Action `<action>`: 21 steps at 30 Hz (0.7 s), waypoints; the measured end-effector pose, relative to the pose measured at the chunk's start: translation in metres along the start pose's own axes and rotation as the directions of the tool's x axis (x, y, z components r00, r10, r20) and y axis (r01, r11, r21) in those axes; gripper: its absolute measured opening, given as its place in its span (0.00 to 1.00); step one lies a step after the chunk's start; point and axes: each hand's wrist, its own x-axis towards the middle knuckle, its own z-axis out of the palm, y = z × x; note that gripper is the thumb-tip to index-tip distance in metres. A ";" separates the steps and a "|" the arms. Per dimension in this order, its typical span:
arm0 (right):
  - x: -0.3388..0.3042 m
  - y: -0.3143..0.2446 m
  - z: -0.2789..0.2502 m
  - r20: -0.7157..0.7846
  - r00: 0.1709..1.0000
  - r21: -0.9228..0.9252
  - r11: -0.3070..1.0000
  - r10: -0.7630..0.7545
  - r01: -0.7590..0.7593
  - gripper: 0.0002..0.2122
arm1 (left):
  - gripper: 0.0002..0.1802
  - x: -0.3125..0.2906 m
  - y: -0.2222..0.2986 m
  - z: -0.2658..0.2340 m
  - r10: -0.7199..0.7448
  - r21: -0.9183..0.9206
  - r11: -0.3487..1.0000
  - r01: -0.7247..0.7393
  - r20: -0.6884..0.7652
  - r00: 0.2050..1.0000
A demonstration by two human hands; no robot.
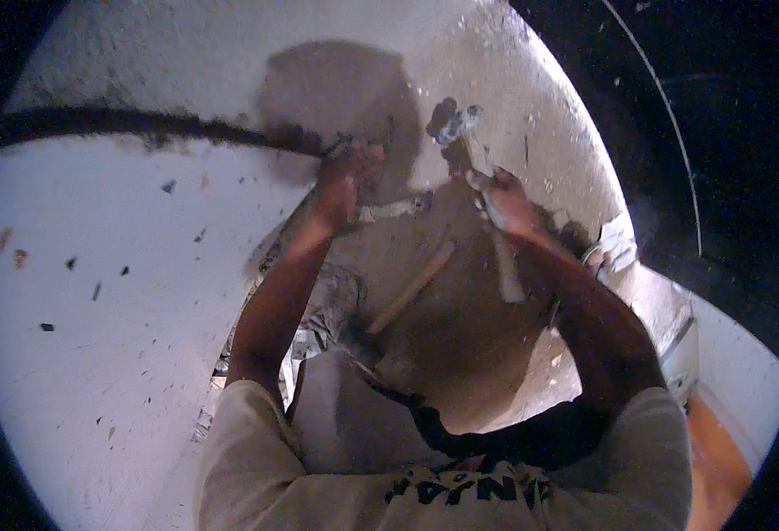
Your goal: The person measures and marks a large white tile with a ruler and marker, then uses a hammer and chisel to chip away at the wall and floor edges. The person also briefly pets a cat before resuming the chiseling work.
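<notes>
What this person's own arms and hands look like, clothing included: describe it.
A tan top with dark lettering across the front has short sleeves, leaving the forearms uncovered. The left hand and right hand are bare, without gloves; finer detail is blurred.

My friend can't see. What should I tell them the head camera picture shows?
A person's right hand grips a hammer by its handle, while the left hand is near a corner of a white surface; whether it holds anything is unclear. A wooden-handled tool lies nearer the person.

Tan hammer handle [508, 274], beige shirt [319, 500] with black print [469, 491], dark-flecked white surface [150, 292]
</notes>
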 end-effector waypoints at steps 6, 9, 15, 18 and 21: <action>-0.028 0.095 0.096 -0.130 0.916 0.375 0.836 -0.380 0.400 0.12 | 0.28 0.010 0.019 0.015 -0.185 0.092 0.977 0.193 -0.088 0.979; -0.061 0.118 0.138 -0.181 0.942 0.563 0.755 -0.283 0.335 0.12 | 0.29 0.009 0.010 0.006 -0.123 0.039 0.991 0.125 -0.053 0.991; -0.068 0.134 0.178 -0.238 0.970 0.858 0.455 -0.056 0.237 0.12 | 0.27 0.013 0.000 0.000 -0.166 -0.157 0.974 0.163 -0.007 0.986; -0.035 0.117 0.176 -0.247 0.969 0.922 0.307 -0.003 0.236 0.13 | 0.27 0.016 0.006 0.005 -0.138 -0.154 0.978 0.137 0.005 0.990; -0.005 0.100 0.177 -0.250 0.968 0.946 0.219 0.030 0.238 0.13 | 0.28 0.014 -0.002 0.004 -0.067 -0.184 0.979 0.083 0.095 0.993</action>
